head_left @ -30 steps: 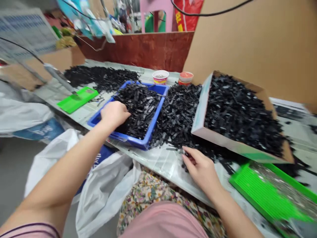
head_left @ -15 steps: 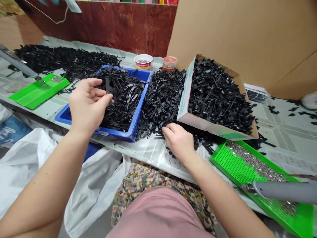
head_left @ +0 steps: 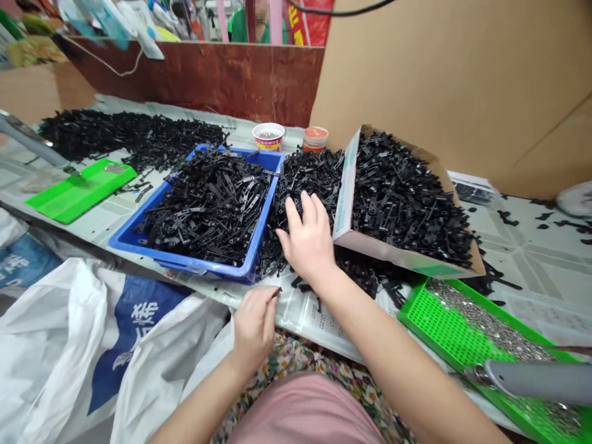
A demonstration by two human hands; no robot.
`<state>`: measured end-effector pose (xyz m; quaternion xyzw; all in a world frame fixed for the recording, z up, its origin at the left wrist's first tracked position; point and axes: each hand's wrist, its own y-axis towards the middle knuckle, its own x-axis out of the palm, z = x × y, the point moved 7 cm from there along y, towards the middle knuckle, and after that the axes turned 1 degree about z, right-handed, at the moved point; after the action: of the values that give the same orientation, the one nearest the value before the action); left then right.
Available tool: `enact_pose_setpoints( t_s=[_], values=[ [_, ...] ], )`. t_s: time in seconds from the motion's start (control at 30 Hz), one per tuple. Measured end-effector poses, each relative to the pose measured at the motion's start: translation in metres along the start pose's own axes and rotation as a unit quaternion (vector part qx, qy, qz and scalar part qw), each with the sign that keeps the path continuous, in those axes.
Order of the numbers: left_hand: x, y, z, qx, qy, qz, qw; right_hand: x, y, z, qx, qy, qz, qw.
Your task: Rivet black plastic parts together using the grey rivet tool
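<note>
At the table's front edge, my left hand (head_left: 256, 322) pinches a small black piece (head_left: 276, 292) that sticks out past its fingertips. My right hand (head_left: 309, 237) is over the loose pile of black parts (head_left: 312, 174), with its fingers spread and nothing visible in them. This pile lies between a blue bin (head_left: 262, 237) full of long black parts and a tilted cardboard box (head_left: 350, 185) heaped with black parts. Whether the right fingertips touch the pile is unclear.
A green tray (head_left: 69, 197) lies at left; another green tray (head_left: 423, 311) holds metal pieces at right, under a grey tool arm (head_left: 536, 377). A tub (head_left: 268, 137) and a jar (head_left: 315, 139) stand behind. White sacks (head_left: 50, 320) hang below. A person is beyond the partition.
My left hand has come from above the blue bin down to the table's front edge with a black piece. My right hand has moved up over the pile and opened. The view has tilted upward.
</note>
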<state>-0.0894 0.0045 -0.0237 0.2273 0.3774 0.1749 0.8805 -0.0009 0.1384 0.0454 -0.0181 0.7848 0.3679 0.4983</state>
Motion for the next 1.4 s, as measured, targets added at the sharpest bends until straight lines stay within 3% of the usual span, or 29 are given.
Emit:
enact_pose_setpoints(
  t_s=[0.07,0.2,0.33,0.4,0.5,0.57,0.6,0.67,0.73,0.97,1.1,1.17,1.23,1.3,1.4],
  values=[
    [0.011,-0.002,-0.003,0.016,0.044,0.019,0.999,0.018,0.016,0.002,0.076,-0.01,0.002,0.997],
    [0.025,-0.002,-0.003,0.012,0.09,0.01,0.996,0.045,-0.003,-0.009,0.051,0.018,-0.051,0.997],
    [0.034,-0.006,0.0,0.035,0.101,-0.017,0.994,0.033,-0.045,-0.018,-0.018,0.042,-0.084,0.995],
    [0.038,-0.008,0.001,0.049,0.106,-0.026,0.993,0.017,-0.047,-0.021,-0.051,0.06,-0.098,0.992],
    [0.04,-0.008,0.002,0.049,0.127,-0.007,0.991,-0.005,-0.012,-0.016,-0.042,0.071,-0.079,0.993],
    [0.041,-0.007,0.004,0.041,0.15,0.004,0.988,-0.012,0.027,-0.007,-0.008,0.058,-0.015,0.998],
    [0.042,-0.006,0.005,0.039,0.16,0.005,0.986,-0.011,0.044,-0.001,0.019,0.039,0.01,0.999],
    [0.043,-0.005,0.007,0.039,0.175,0.004,0.984,0.004,0.066,0.011,0.075,0.009,-0.003,0.997],
    [0.044,-0.004,0.007,0.044,0.186,-0.001,0.981,0.019,0.068,0.014,0.083,0.011,-0.017,0.996],
    [0.048,-0.003,0.002,0.03,0.178,-0.019,0.983,0.028,-0.02,-0.007,0.0,0.05,-0.078,0.996],
    [0.049,-0.003,0.0,0.036,0.163,-0.041,0.985,0.028,-0.053,-0.016,-0.069,0.089,-0.136,0.984],
    [0.047,-0.004,-0.002,0.041,0.142,-0.039,0.988,0.016,-0.062,-0.013,-0.096,0.119,-0.153,0.976],
    [0.041,-0.006,-0.004,0.034,0.109,-0.017,0.993,-0.01,-0.07,-0.004,-0.111,0.174,-0.136,0.969],
    [0.034,-0.008,-0.005,0.017,0.083,0.014,0.996,-0.041,-0.076,0.017,-0.068,0.229,-0.076,0.968],
    [0.033,-0.01,0.0,0.008,0.083,0.027,0.996,-0.052,-0.091,0.056,0.076,0.122,-0.068,0.987]
  ],
)
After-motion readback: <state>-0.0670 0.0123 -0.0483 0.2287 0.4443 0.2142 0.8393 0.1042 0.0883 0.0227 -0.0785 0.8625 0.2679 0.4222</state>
